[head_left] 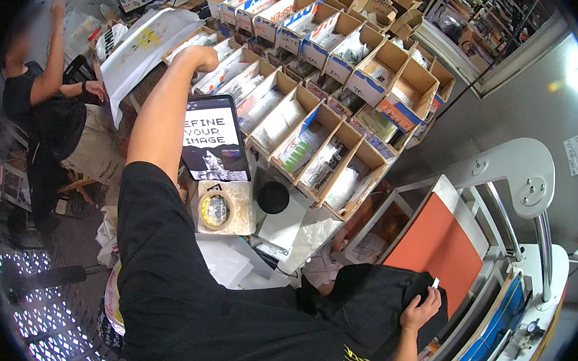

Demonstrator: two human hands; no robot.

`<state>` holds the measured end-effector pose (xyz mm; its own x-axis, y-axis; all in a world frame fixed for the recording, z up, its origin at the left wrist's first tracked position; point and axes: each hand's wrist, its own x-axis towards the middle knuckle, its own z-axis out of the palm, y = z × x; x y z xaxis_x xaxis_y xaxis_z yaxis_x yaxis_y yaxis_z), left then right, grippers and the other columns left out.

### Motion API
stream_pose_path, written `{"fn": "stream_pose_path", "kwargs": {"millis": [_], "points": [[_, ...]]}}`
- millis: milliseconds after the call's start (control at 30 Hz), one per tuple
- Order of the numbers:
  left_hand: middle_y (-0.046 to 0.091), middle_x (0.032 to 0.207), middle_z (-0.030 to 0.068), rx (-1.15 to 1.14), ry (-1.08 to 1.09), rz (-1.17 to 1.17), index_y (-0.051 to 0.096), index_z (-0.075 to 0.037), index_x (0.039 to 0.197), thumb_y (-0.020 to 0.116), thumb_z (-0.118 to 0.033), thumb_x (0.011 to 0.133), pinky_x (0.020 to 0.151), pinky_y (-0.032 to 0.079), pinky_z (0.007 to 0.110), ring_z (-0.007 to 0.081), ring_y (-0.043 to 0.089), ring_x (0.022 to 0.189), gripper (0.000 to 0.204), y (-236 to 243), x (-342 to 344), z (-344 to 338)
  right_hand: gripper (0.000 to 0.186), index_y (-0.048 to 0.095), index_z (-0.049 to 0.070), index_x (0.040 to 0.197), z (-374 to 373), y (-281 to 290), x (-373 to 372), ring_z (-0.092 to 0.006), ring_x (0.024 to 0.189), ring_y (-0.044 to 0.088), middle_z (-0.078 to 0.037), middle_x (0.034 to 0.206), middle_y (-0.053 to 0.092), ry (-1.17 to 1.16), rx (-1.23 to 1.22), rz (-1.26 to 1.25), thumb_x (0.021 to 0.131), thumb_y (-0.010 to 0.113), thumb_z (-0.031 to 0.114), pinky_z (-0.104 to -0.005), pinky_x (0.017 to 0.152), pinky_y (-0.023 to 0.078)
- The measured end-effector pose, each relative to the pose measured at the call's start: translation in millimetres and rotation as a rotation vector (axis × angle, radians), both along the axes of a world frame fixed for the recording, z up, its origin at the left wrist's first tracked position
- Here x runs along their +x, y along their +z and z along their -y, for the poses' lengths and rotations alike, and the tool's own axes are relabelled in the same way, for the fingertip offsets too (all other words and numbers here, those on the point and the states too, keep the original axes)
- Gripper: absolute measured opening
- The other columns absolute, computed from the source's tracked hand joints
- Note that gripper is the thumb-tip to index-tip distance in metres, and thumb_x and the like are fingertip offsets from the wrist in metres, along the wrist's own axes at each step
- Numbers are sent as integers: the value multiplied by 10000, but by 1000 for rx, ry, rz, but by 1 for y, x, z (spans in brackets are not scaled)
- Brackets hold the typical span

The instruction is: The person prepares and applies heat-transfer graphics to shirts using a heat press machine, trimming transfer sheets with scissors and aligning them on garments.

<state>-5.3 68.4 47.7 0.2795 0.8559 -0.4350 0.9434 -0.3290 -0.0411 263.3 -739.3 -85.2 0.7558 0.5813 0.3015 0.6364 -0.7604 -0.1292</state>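
My left arm stretches forward over the work table. My left hand (pixel 200 58) is at a narrow cardboard box of the near row, its fingers curled downward and mostly hidden behind the hand. What they touch or hold is not visible. At the lower right, my right hand (pixel 420 310) grips the edge of a black garment (pixel 381 297), beside a small white tag (pixel 435 282). The garment lies partly over the orange pad (pixel 436 238) of a press. Below my left forearm a tablet (pixel 217 138) shows a black-and-white design.
Rows of open cardboard boxes (pixel 281 116) hold bagged sheets. A tape roll (pixel 215 210) and a round black object (pixel 273 197) sit near the tablet. The press's white arm (pixel 534 177) stands at the right. Another person (pixel 47 96) is at the far left beside white fabric (pixel 137 56).
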Motion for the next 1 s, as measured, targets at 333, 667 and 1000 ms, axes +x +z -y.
{"fn": "stream_pose_path", "kwargs": {"millis": [333,667,1000], "points": [[725,1010,200,79,64,322,682,-5,1180,608,22,817,542,572,434,274,699,591,372,25,-5,37,423,553,-3,1250,-4,3,-1,-393,1231,459,-203,1320,511,-4,-5,2,911,541,249,-498,1046,336],[708,799,208,494,-121,113,735,3,817,729,-135,769,668,568,441,287,677,592,147,-28,-21,-23,414,546,6,1261,-4,2,2,-394,1235,465,-207,1306,524,21,-12,17,939,520,264,-489,1046,340],[731,830,172,394,-31,363,745,-49,822,813,-271,749,780,558,412,321,715,811,243,25,-46,-16,423,542,4,1271,-1,1,-1,-391,1241,463,-211,1324,516,11,-31,28,963,506,292,-488,1050,336]]}}
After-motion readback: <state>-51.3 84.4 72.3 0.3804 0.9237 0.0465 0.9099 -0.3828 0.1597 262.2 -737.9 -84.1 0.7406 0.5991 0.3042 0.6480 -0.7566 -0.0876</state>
